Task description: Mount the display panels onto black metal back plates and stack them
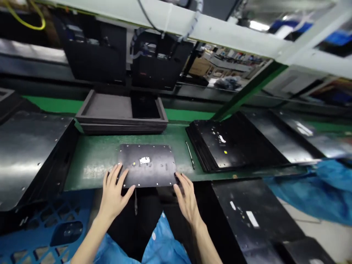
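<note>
A dark rectangular panel (151, 172) with small screw heads round its border lies flat on the green bench, its near side at the bench edge. It carries a white label and a yellow dot. My left hand (117, 187) rests at its near left corner, fingers spread. At the near right corner is my right hand (187, 194), its fingers stretched out along the panel's side. Neither hand is wrapped round the panel. A thin metal tool (190, 155), which looks like a small wrench, lies on the bench right of the panel.
Behind the panel stand stacked grey trays (110, 106), the top one holding a black plate (145, 106). Stacked dark panels (220, 146) fill the right side; larger sheets (30, 146) lie at left. A blue crate (35, 238) is below left. More panels (253, 216) lie low right.
</note>
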`<state>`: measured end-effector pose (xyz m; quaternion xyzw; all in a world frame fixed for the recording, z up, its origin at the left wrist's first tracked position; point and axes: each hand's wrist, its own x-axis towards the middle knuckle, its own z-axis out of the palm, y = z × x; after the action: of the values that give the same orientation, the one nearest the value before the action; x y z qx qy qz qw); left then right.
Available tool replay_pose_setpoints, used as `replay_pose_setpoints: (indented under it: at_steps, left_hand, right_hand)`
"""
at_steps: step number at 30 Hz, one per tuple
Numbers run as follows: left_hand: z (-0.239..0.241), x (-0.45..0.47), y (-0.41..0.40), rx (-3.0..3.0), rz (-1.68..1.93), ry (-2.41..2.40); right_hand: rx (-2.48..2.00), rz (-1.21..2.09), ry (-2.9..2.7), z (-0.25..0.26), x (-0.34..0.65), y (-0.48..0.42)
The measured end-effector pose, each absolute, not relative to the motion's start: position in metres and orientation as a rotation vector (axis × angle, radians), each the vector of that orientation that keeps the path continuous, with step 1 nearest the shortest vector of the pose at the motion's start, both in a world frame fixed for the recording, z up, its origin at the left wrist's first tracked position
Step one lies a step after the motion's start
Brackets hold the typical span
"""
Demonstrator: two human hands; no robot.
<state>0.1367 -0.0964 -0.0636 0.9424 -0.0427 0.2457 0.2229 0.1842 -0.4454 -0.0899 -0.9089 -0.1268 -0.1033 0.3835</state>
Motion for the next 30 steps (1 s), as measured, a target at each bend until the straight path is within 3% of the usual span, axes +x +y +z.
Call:
replay_pose_setpoints:
  at_steps: [7, 11, 15, 30]
  left_hand:
    - [0.055, 0.287, -0.103, 2.6, 0.915, -0.312]
    - [0.097, 0.406, -0.095, 2.842, 0.482, 0.156]
    - [0.096, 0.474, -0.085, 2.799, 0.133, 0.515]
    - [0.076, 0.475, -0.07, 2.801, 0.14, 0.268]
  right_hand:
    - [-2.331, -0.53, -0.24, -0.093, 0.23, -0.427]
    - [-2.339, -0.682, -0.263, -0.105, 0.234, -0.417]
    - [-2.326, -0.694, -0.272, -0.109, 0.231, -0.42]
    - [-2.309, -0.653, -0.328, -0.112, 0.229, -0.425]
